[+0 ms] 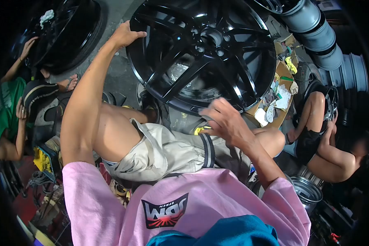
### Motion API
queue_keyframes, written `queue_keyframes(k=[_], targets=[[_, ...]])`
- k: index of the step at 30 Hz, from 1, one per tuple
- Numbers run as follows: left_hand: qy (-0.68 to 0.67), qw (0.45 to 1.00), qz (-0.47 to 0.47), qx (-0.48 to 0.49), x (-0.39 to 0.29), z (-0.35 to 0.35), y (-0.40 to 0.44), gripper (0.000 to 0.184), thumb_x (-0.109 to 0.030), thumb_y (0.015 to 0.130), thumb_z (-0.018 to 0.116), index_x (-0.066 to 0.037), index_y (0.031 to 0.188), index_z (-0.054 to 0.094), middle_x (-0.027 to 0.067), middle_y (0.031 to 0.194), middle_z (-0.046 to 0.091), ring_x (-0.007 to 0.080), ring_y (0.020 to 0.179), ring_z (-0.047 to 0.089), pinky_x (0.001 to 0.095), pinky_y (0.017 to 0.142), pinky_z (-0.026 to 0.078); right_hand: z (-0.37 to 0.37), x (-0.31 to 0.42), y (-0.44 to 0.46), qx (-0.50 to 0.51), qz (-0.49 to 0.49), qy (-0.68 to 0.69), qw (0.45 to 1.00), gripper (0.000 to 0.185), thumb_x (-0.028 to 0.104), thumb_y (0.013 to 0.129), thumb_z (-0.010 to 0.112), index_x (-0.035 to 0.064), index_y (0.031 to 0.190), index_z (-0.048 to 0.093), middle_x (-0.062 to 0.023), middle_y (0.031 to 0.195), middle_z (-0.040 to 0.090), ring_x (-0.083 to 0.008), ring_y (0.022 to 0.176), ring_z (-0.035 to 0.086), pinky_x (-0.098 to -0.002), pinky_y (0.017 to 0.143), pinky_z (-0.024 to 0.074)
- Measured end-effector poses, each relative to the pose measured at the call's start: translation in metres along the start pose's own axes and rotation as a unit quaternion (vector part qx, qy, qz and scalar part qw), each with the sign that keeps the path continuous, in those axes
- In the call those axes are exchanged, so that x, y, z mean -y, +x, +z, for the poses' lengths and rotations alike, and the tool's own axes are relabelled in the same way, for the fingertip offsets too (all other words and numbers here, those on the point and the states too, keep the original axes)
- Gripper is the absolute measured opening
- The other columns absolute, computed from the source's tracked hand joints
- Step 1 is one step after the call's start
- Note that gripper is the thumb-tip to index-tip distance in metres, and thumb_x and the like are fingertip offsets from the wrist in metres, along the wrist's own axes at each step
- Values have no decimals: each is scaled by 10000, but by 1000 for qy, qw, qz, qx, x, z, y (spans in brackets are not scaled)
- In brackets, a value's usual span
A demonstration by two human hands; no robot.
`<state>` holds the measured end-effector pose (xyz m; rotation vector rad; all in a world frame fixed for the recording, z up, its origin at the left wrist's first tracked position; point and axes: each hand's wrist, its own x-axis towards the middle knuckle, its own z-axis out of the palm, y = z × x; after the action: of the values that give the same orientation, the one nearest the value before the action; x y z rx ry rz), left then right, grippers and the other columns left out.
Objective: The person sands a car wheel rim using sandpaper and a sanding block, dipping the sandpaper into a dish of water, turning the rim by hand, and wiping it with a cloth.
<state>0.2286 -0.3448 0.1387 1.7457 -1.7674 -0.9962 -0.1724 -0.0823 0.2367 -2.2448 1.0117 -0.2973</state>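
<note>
A glossy black alloy wheel rim with split spokes stands tilted in front of my knees. My left hand grips its upper left edge, the thumb on the face side and the fingers behind. My right hand is near the lower edge of the rim, its fingers curled together. A small greyish bit shows at those fingertips, too unclear to name. Through the spokes, something shiny and crumpled shows inside the rim.
An open cardboard box of pads and scraps lies right of the rim. Silver rims are stacked behind it. A person in green sits left beside another black rim; another person handles a wheel at right.
</note>
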Motion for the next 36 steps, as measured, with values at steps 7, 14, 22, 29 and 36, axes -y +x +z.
queue_keyframes(k=[7,14,22,29,36], targets=[[-3,999,-28,21,-3,-1,1,690,-260,858,921,77,1389,637,225,1282,767,304,1167,760,429,1037,590,10,6,11,-35,-65,-92,993,386,53,872,754,47,1248,668,-112,1044,536,-322,1019,570,-424,930,518],[-33,999,-18,15,-11,-2,-9,713,-281,869,910,29,1440,615,207,1313,757,305,1188,750,421,1058,582,-6,-5,-14,-42,-18,-43,998,383,39,818,763,25,1197,712,-95,1025,563,-306,1013,595,-421,913,539],[-16,999,-35,-5,-29,-5,-20,623,-219,854,912,5,1382,669,169,1267,778,268,1155,751,399,1044,572,16,9,17,-98,-55,-18,993,376,26,820,767,20,1194,732,-107,1042,591,-319,1029,619,-430,918,555],[-61,996,-61,6,-21,-3,-14,624,-202,852,911,-16,1396,668,148,1264,782,247,1147,753,391,1043,575,-6,-6,-34,-97,42,-42,993,423,57,777,843,50,1188,743,-104,1042,606,-328,1005,618,-456,899,549],[-56,997,-58,20,-11,-3,-8,636,-203,867,901,-19,1421,648,157,1268,778,247,1124,759,387,1016,591,-20,-15,-28,-122,2,-41,992,307,120,820,861,55,1097,746,-75,1129,671,-315,1024,630,-449,920,534]])
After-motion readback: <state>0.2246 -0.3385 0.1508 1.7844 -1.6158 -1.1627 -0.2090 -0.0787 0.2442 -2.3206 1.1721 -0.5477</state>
